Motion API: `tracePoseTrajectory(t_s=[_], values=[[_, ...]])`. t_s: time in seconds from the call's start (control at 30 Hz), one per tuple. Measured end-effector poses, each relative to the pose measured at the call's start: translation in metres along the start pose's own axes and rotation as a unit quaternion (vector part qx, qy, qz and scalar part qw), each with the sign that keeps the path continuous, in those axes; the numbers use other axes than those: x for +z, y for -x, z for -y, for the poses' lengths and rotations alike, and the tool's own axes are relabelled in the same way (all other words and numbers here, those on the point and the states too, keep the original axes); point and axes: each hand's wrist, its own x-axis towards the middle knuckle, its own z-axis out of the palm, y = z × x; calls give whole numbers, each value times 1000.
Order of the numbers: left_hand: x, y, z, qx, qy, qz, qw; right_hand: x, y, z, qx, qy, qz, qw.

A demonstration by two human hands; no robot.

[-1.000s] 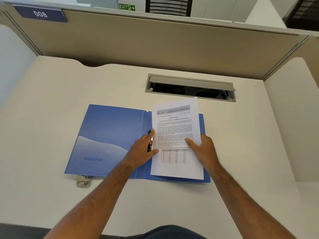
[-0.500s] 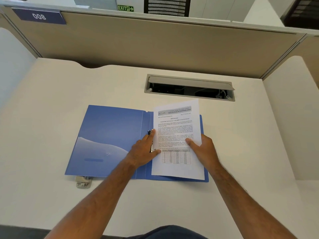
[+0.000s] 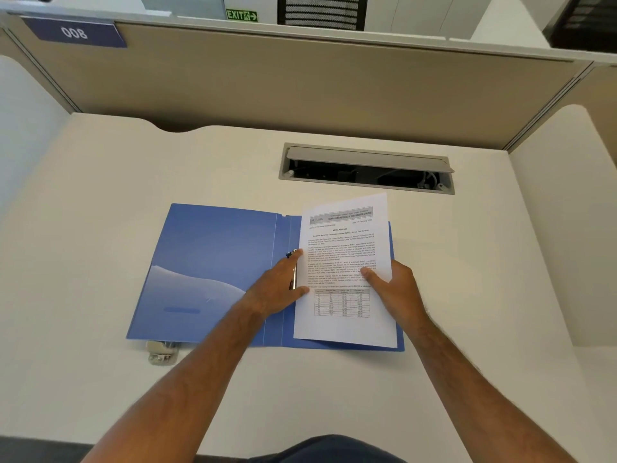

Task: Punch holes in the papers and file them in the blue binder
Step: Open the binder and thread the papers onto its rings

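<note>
A blue binder (image 3: 207,262) lies open and flat on the desk. Printed papers (image 3: 344,259) rest on its right half, slightly askew. My right hand (image 3: 395,289) grips the papers at their right edge, thumb on top. My left hand (image 3: 278,289) lies on the binder's spine over the metal clip (image 3: 291,254), fingertips touching the papers' left edge. A metal hole punch (image 3: 161,351) sits half hidden under the binder's front left corner.
A cable slot with a grey lid (image 3: 367,168) is set in the desk behind the binder. Beige partition walls (image 3: 300,88) enclose the desk at the back and on both sides.
The papers have shifted slightly, their left edge nearer the clip. Both hands stay in nearly the same places.
</note>
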Motion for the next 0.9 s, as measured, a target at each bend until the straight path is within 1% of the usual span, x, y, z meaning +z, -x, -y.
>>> tracePoseTrajectory(t_s=[0.33, 0.5, 0.63, 0.8, 0.9], values=[[-4, 4, 2, 2, 44, 10, 999, 2, -4, -13, 39, -18, 1, 999], [-4, 6, 5, 6, 46, -13, 999, 6, -6, -20, 54, -25, 0, 998], [-12, 12, 15, 6, 39, -37, 999, 4, -7, -25, 53, 1, -6, 999], [-31, 14, 32, 5, -8, -62, 998, -2, -7, -41, 61, 73, -29, 995], [-39, 11, 37, 2, -39, -63, 997, -5, -2, -47, 40, 124, -41, 991]])
